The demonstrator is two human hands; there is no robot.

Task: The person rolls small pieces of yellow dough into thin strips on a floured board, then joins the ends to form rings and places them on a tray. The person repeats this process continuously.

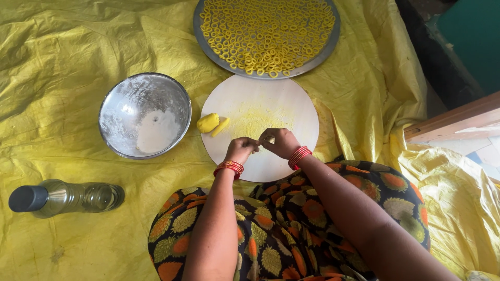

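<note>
On the round white board point(260, 106), near its front edge, the left hand point(240, 150) and the right hand point(281, 143) meet with fingertips pinched together; whatever bit of dough they hold between them is too small to make out, so I cannot tell for certain what they grip. Both wrists wear red bangles. The dough lump point(207, 123), yellow and rounded, lies on the board's left edge, up and to the left of the left hand and apart from it, with a short dough roll point(220, 127) just beside it on the right, lying at a slant. The middle of the board carries a dusting of yellow crumbs. Beyond the board, touching or nearly touching its far edge, sits a metal tray point(204, 39) filled with many small yellow dough rings point(268, 31) spread in one layer. Left of the board, just beside it, stands a steel bowl point(112, 101) holding some white flour point(156, 131) heaped toward its near right side, its walls dusted white. Farther left and nearer the person, a clear bottle point(73, 196) with a black cap lies on its side, with pale liquid in it. Everything rests on a crumpled yellow sheet point(57, 57). The person's lap, in a flowered cloth, shows at the bottom.
</note>
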